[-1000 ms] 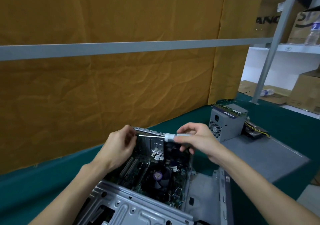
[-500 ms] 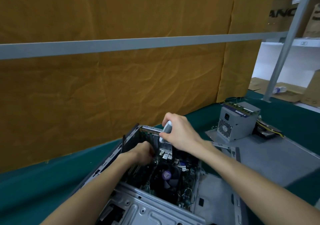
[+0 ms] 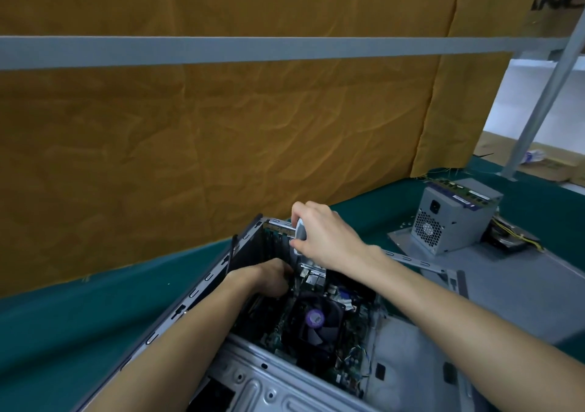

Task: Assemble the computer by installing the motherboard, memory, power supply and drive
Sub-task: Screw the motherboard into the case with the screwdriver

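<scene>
An open grey computer case (image 3: 285, 383) lies on the green table. Inside it sits the motherboard (image 3: 346, 361), with a black fan (image 3: 313, 319) that has a purple centre. My right hand (image 3: 326, 237) grips the pale handle of a screwdriver (image 3: 300, 233), held upright over the far end of the case. My left hand (image 3: 269, 277) reaches down inside the case beside the fan, fingers curled; whether it holds anything is hidden. The grey power supply (image 3: 452, 221) stands on a grey panel at the right, with memory sticks (image 3: 459, 190) on top and a drive (image 3: 509, 237) behind it.
A grey side panel (image 3: 522, 285) lies flat to the right of the case. An orange cloth (image 3: 221, 126) with a grey rail (image 3: 253, 49) walls off the back. A slanted metal post (image 3: 544, 85), cardboard boxes and a plastic bottle (image 3: 533, 156) stand at the far right.
My right hand turned the screwdriver from level to upright over the case's far end. My left hand dropped from the case's top edge down inside it.
</scene>
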